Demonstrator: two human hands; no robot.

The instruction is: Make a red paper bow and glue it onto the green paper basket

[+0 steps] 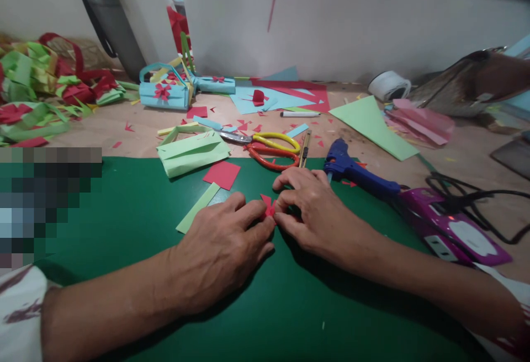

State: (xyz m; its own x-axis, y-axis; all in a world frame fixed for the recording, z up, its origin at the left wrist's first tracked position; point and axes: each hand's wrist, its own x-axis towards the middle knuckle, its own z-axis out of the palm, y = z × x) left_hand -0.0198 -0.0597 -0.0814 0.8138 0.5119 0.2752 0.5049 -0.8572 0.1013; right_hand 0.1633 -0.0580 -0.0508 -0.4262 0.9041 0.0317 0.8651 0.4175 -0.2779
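My left hand [223,249] and my right hand [317,213] meet over a dark green sheet [265,318], fingertips pinched together on a small red cut-paper piece [268,206]. Only its pointed red tips show between the fingers. Both hands rest low on the sheet, fingers curled inward. A red paper square [222,174] and a light green strip [197,207] lie just beyond my left hand. A blue glue gun [356,173] lies right of my right hand.
Scissors with yellow and red handles [269,149] and a craft knife [305,149] lie behind the hands. A folded green paper piece [191,153], blue paper baskets [165,90], green and red paper piles [41,91], a purple device with black cable [451,229] and a white tape roll [389,85] surround them.
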